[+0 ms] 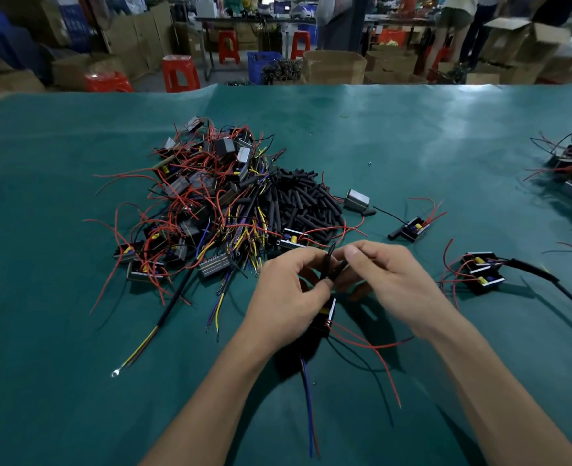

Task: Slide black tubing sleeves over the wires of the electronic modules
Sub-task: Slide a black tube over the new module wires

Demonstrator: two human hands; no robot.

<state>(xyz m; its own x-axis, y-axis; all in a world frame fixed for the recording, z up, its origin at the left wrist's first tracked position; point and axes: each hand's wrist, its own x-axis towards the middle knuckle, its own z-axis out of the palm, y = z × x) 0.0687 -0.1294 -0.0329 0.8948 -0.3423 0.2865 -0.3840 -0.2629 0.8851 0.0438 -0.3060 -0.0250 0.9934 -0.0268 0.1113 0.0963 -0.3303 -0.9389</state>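
Both hands [288, 284] [383, 274] pinch one black sleeve [332, 264] between their fingertips.

Matt black tubing sleeves [303, 200] heaped on smooth, faintly glossy green table cover [412, 136] (cloth or vinyl, unclear); beside them, plastic-cased modules [190, 196].

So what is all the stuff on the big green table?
Table cover: one, green, under everything.
Tangled modules pile: too many to count, black and grey with red wires, left of centre.
Tubing sleeves heap: many, black, beside the pile.
Sleeved modules: two, black, at right.
Held module: one, black, below the hands.
Held sleeve: one, black, between the hands.
Left hand: pinches the sleeve.
Right hand: fingers at the sleeve.
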